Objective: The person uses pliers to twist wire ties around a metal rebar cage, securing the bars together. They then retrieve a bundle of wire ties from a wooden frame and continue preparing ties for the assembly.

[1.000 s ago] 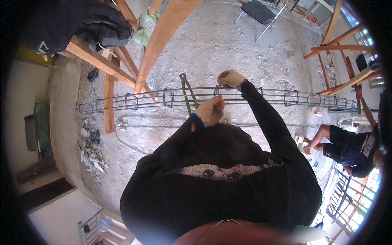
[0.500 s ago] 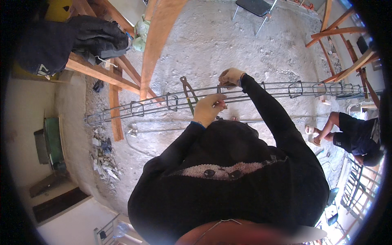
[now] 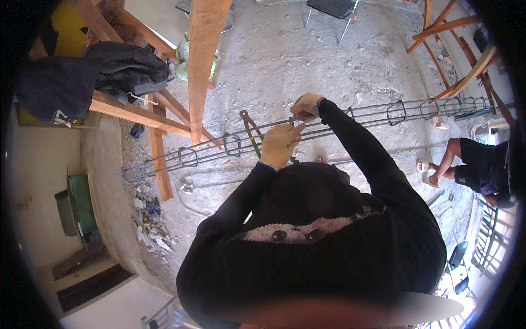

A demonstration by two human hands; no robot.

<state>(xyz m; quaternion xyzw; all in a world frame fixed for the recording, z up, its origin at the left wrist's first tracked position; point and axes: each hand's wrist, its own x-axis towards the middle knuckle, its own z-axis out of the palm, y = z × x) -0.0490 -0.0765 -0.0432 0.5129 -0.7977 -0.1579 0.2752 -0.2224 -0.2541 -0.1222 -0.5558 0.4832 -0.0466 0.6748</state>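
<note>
Head view: a long cage of thin grey steel bars (image 3: 350, 118), ringed by rectangular stirrups, runs from nine o'clock to two o'clock above the rough concrete floor (image 3: 263, 60). The left hand (image 3: 279, 143) is curled, fingers pinched on a bar at the cage's middle. The right hand (image 3: 305, 105), at twelve o'clock of it, closes over the top bar. Pincers (image 3: 250, 129) hang on the cage just left. Raw timber beams (image 3: 203, 60) cross behind.

free: bare concrete floor (image 3: 307, 60) beyond cage | blocked: pliers (image 3: 249, 129), timber post (image 3: 200, 60) left
</note>
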